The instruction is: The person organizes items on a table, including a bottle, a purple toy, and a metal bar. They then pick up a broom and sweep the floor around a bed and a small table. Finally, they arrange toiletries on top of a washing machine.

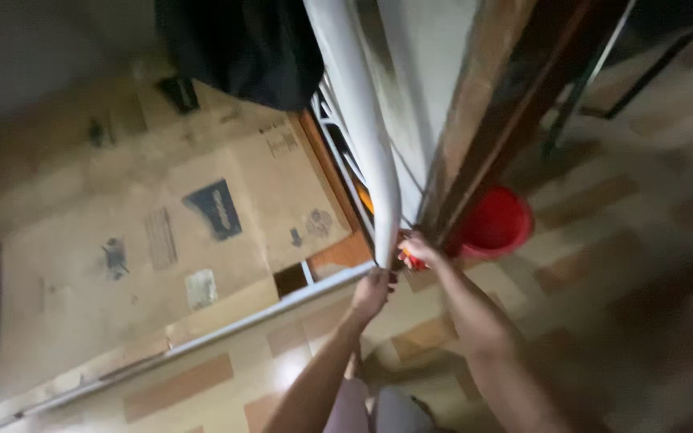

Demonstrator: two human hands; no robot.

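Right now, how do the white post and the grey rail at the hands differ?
The white post is thick and runs up the picture; the grey rail is thinner and runs along the cardboard's edge. The left hand grips the post's lower end; no hand holds the rail. Both meet near the hands.

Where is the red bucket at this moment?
In the head view, the red bucket stands on the tiled floor right of centre, beside the brown wooden post, just beyond the right hand.
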